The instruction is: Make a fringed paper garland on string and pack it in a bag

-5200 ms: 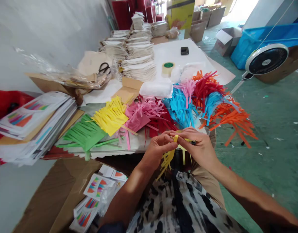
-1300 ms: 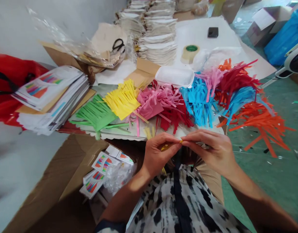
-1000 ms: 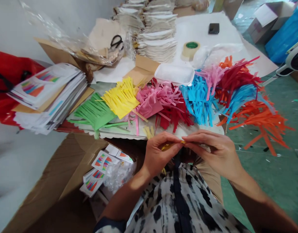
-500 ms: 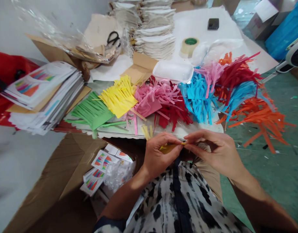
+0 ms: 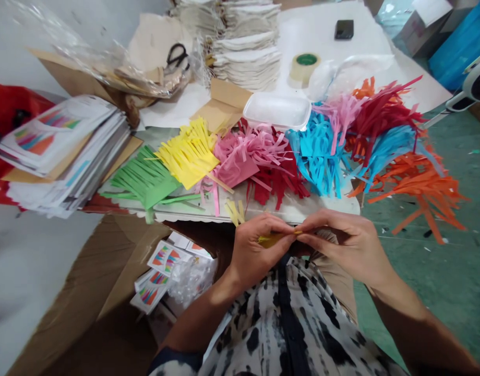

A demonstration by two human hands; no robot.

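My left hand [image 5: 255, 249] and my right hand [image 5: 344, 243] meet fingertip to fingertip just below the table's front edge. Both are closed in a pinch on a small piece of yellow fringed paper [image 5: 272, 239], most of it hidden inside my left fingers. On the table beyond lie piles of cut paper fringe: green [image 5: 144, 180], yellow [image 5: 187, 154], pink [image 5: 242, 156], dark red [image 5: 277, 183], blue [image 5: 318, 154] and orange [image 5: 418, 185].
A stack of printed cards [image 5: 62, 151] sits at left. A white plastic tray [image 5: 277, 111], tape roll [image 5: 304, 65], phone [image 5: 344, 29], scissors [image 5: 176, 54] and stacks of folded cloth bags [image 5: 243, 57] lie farther back. A cardboard box [image 5: 107, 292] with packed cards stands below left. A fan [image 5: 477, 86] is at right.
The long yellow fringe that hung from my hands is now gathered into a small piece between my fingertips. My view has tilted down; my hands stay pinched together.
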